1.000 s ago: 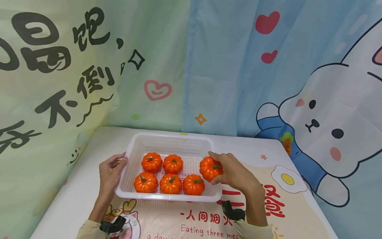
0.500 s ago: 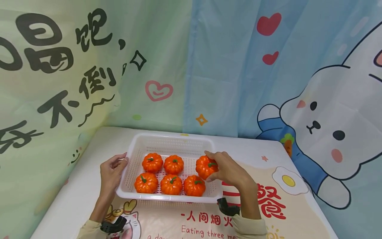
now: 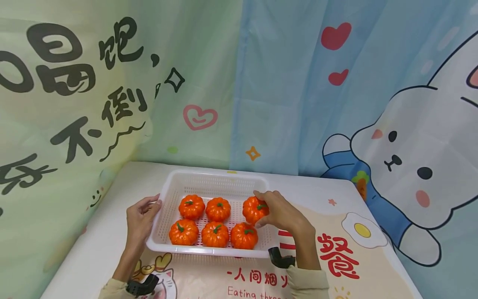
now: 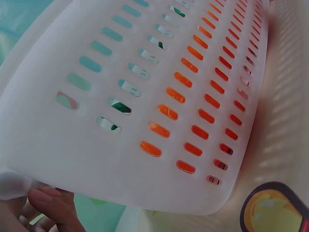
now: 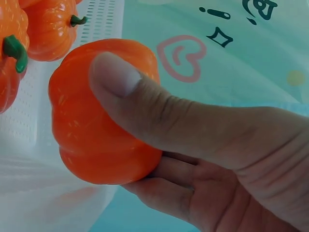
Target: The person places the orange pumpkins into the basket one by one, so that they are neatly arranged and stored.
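Observation:
A white plastic basket [image 3: 216, 251] with slotted walls holds several small orange toy pumpkins with green stems, such as the one at front left [image 3: 183, 232]. At the basket's right end my right hand [image 3: 281, 211] grips another toy pumpkin [image 3: 254, 209], thumb on one side and fingers on the other. The right wrist view shows this pumpkin [image 5: 104, 140] close up, the thumb across its side. My left hand [image 3: 141, 216] pinches the basket's left rim. In the left wrist view the thumb and fingers [image 4: 50, 205] curl at the rim, partly hidden by the wall.
The basket stands on a white table [image 3: 123, 187] with a printed mat showing red characters [image 3: 337, 255] and a fried egg [image 3: 361, 229]. Behind hangs a printed curtain [image 3: 272, 104] with a rabbit at the right. Both wrists carry dark camera mounts.
My right hand has moved left and slightly inward with the pumpkin, bringing it further over the basket's right end. The left hand stays at the rim. The head view has tilted up slightly.

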Available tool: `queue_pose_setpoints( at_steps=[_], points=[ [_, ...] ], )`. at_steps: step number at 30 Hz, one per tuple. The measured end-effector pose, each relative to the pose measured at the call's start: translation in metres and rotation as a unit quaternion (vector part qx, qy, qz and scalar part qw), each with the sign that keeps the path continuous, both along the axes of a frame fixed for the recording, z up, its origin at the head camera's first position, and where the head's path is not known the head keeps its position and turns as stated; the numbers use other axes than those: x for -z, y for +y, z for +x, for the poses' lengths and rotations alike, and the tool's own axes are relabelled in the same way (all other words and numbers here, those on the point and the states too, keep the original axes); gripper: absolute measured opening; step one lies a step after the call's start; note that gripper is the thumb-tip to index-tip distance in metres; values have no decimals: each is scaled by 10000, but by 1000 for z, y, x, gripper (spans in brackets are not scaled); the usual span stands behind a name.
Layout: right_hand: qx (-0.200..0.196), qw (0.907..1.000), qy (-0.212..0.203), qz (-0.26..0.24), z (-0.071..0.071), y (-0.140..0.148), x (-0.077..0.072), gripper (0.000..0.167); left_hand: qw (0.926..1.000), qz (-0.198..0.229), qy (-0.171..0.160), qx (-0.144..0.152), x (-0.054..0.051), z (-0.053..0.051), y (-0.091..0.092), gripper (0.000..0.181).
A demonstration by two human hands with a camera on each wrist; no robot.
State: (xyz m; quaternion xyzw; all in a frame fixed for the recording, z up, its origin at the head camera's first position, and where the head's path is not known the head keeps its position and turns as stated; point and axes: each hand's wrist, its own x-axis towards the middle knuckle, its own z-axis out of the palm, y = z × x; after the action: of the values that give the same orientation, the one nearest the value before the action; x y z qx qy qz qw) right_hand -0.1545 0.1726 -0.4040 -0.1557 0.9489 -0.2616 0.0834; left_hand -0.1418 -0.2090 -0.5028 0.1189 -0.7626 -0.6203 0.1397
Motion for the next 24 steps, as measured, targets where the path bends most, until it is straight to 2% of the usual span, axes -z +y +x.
queue_pose_setpoints(
  at_steps=[9, 24],
  points=[
    [-333, 9994, -17, 18, -17, -3, 11, 88, 10000, 8, 54, -27, 0, 2, -1, 34],
    [-504, 9985, -81, 175, -34, -9, 17, 90, 9999, 85, 50, 54, 3, 1, -1, 36]
  ],
)
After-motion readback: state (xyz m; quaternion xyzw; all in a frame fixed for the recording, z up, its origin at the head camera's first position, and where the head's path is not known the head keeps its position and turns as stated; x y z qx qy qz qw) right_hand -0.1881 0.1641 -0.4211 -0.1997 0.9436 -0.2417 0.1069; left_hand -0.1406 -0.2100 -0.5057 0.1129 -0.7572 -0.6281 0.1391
